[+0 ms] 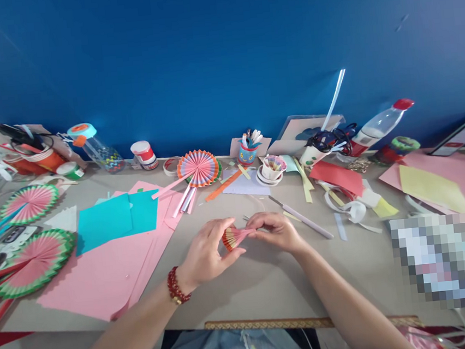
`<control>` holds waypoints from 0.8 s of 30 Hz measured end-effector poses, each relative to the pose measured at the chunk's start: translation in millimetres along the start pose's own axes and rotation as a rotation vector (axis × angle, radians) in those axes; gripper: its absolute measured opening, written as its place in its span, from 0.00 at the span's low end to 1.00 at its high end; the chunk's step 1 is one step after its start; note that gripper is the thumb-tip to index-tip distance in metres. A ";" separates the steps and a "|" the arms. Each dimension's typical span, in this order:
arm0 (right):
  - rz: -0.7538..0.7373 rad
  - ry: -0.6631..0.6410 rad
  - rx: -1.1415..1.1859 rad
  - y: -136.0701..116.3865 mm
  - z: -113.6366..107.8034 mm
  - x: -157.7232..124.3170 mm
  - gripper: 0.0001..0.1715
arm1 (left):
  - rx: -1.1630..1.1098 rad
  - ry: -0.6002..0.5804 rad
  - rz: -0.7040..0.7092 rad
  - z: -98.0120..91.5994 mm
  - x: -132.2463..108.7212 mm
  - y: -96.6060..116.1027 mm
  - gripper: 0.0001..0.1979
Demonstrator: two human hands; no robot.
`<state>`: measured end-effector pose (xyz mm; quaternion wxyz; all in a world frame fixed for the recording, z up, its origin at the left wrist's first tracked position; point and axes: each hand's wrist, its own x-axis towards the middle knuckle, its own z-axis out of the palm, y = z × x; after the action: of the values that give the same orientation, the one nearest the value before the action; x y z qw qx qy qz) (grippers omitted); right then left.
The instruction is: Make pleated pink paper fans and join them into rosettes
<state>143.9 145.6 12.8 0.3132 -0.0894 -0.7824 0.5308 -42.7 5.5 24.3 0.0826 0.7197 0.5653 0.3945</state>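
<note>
Between my two hands is a small pleated paper fan (pixel 235 238), pink with an orange-red and yellowish edge. My left hand (pixel 211 250), with a red bead bracelet at the wrist, curves around the fan's wide edge, thumb and fingers on either side of it. The narrow end of the folds is pinched in the fingertips of my right hand (pixel 277 233). Just beyond my right hand lie a lilac-handled cutter or pen-like tool (pixel 306 219) and a small metal tip I cannot make out.
Pink paper sheets (pixel 106 280) and teal sheets (pixel 115 218) lie to the left, beside finished round paper fans (pixel 39 259). A striped round fan (pixel 199 168) rests at the back. A small cup (pixel 273 166), a plastic bottle (pixel 384 124) and red paper (pixel 337 178) stand or lie rearward and right.
</note>
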 end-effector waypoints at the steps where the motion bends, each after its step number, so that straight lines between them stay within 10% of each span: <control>1: 0.003 0.010 0.004 0.5 -0.8 0.0 0.04 | -0.006 0.000 -0.001 0.0 -0.5 -0.4 0.31; 24: -0.066 -0.130 -0.171 -11.8 -8.9 2.1 0.07 | -0.083 -0.045 -0.039 3.3 -2.0 -8.7 0.16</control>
<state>149.7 148.5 26.2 0.2704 -0.0555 -0.8460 0.4562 -47.1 7.9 16.2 0.1325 0.7133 0.5604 0.3996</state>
